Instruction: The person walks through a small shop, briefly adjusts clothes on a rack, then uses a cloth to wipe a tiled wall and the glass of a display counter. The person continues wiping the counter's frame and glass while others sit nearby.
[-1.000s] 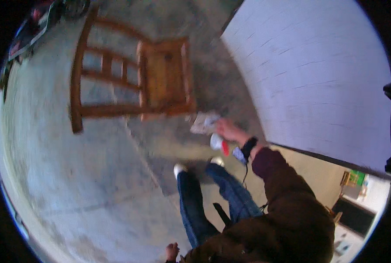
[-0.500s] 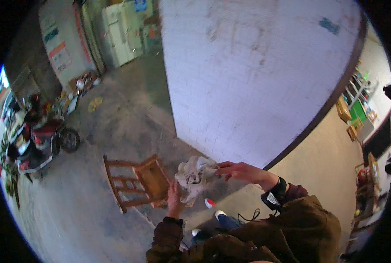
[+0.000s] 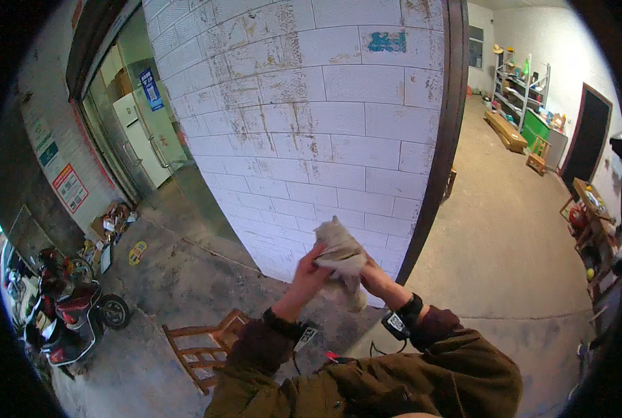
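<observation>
The crumpled cloth (image 3: 340, 252) is in front of the pale wall (image 3: 311, 160), clamped between my left hand (image 3: 308, 276) and my right hand (image 3: 379, 280). Below to the left, a wooden chair (image 3: 194, 354) is on the floor (image 3: 154, 285); a scooter (image 3: 75, 312) is farther left, and a shelf (image 3: 524, 97) is well off to the right.
</observation>
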`<state>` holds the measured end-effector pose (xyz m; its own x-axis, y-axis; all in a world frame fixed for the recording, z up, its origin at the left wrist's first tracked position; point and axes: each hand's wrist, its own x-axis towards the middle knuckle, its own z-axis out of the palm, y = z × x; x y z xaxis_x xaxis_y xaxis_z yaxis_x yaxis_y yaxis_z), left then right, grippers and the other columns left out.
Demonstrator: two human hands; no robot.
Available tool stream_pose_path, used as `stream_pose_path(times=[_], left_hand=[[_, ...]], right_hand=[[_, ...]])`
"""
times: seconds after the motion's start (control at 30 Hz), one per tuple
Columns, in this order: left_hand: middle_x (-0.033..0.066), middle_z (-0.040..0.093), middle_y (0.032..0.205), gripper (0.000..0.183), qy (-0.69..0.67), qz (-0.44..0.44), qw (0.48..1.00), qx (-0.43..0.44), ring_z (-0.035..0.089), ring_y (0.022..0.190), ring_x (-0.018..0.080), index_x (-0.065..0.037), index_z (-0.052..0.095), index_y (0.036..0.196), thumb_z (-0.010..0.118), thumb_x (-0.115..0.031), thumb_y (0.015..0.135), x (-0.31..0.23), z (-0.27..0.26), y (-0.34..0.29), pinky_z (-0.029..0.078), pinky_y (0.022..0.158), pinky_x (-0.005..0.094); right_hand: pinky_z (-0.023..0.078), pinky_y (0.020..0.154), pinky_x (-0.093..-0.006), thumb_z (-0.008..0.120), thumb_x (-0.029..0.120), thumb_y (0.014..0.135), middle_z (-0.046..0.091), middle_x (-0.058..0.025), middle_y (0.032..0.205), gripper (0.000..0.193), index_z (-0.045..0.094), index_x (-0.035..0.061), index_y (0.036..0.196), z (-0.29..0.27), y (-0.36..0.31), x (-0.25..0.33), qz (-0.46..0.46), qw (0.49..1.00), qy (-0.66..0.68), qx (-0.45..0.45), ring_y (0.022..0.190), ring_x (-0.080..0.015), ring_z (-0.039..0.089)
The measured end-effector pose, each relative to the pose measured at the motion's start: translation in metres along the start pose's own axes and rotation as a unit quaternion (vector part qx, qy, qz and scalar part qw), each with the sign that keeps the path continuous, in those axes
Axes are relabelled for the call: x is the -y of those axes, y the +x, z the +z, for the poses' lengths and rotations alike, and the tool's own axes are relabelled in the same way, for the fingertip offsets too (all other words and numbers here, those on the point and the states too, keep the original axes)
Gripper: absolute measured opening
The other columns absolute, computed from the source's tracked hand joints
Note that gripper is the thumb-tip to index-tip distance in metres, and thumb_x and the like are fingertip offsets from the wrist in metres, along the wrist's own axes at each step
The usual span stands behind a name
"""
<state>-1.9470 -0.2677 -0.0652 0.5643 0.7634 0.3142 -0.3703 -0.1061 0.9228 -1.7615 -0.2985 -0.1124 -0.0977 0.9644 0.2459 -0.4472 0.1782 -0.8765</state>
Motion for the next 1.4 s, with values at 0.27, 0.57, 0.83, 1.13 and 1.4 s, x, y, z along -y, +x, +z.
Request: stream_pose_path(times=[0.27,0.57,0.83,1.13,1.4], left_hand=[[0.0173,0.038,0.137,0.057,0.491,0.123,0.862,-0.019,0.038,0.124,0.0338,-0.004,0.044,0.130,0.064,-0.008,0.078,-0.042,0.028,0.015,0.033,0.101,0.0399],[0.0097,0.050,0.123,0.039,0.313,-0.088,0.916,-0.233,0.049,0.110,0.0209,-0.005,0.052,0.121,0.061,-0.016,0.085,0.009,-0.189,-0.131,0.045,0.084,0.0331],[0.0153,0.053,0.122,0.044,0.321,-0.260,0.848,-0.333,0.052,0.111,0.0257,0.001,0.050,0.122,0.058,-0.027,0.088,-0.017,-0.308,-0.198,0.045,0.090,0.0394],[0.0116,0.061,0.108,0.032,0.391,-0.186,0.842,-0.321,0.056,0.101,0.0183,-0.002,0.058,0.111,0.059,-0.016,0.083,-0.009,-0.438,-0.153,0.046,0.081,0.0315],[0.0103,0.060,0.108,0.031,0.431,-0.179,0.845,-0.260,0.057,0.098,0.0213,-0.002,0.058,0.111,0.059,-0.013,0.082,-0.022,-0.445,-0.123,0.047,0.074,0.0311]], right_hand=[[0.048,0.081,-0.0349,0.049,0.027,0.092,0.061,-0.0086,0.105,0.032,0.056,0.0023,0.111,-0.018,0.057,0.036,-0.024,0.984,-0.159,-0.078,0.098,-0.0200,0.057],[0.043,0.090,-0.0387,0.056,0.018,0.081,0.053,-0.0160,0.118,0.036,0.054,0.0040,0.114,-0.014,0.257,0.305,-0.499,0.587,-0.572,-0.280,0.105,-0.0311,0.053],[0.032,0.099,-0.0496,0.060,0.030,0.077,0.038,-0.0181,0.134,0.047,0.053,0.0087,0.118,0.084,0.386,0.333,-0.510,0.208,-0.719,-0.424,0.123,-0.0374,0.036],[0.029,0.103,-0.0510,0.071,0.035,0.059,0.046,-0.0119,0.128,0.044,0.063,0.0125,0.095,0.075,0.493,0.113,-0.462,0.294,-0.824,-0.145,0.125,-0.0352,0.036],[0.021,0.109,-0.0491,0.057,0.021,0.076,0.053,-0.0012,0.122,0.009,0.065,0.0186,0.078,0.046,0.431,-0.051,-0.336,0.324,-0.879,0.101,0.123,-0.0244,0.039]])
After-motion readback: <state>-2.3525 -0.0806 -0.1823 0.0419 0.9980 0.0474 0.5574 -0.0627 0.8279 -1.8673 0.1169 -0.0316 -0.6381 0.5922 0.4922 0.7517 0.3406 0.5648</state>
